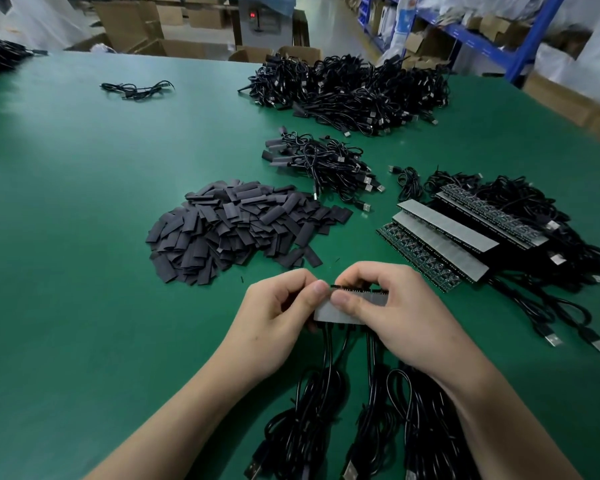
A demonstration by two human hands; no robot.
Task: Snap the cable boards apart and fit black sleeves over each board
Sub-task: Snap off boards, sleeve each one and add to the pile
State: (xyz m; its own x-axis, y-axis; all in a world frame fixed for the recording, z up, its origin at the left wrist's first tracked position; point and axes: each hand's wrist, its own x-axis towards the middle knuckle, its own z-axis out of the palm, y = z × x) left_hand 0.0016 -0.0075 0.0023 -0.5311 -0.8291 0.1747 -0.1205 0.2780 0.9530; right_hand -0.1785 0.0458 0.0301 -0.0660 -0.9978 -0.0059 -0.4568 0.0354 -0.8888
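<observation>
Green matting covers the tabletop (84, 202), and behind it cardboard boxes (132, 26) and blue shelving (530, 32) can be seen. Near the front edge a short strip of cable boards (340, 312) is held clear of the surface between both hands. The left hand (278, 317) is curled round the strip's left end, with the thumb pressed at the upper edge. The right hand (395, 313) is closed over the remainder, with the thumb laid on the grey face. Black cables (326, 403) hang from the strip's lower edge and are gathered in coils between the forearms, with USB plugs lying at the bottom of the view. Just beyond the hands, to the left, a heap of black sleeves (243, 230) is spread out. To the right, long board strips (440, 237) are stacked at a slant with their cables trailing behind. Farther back a small pile of sleeved cables (323, 164) is laid, and a large pile of cables (354, 91) is found near the far edge. One loose cable (136, 89) is set well apart at far left
</observation>
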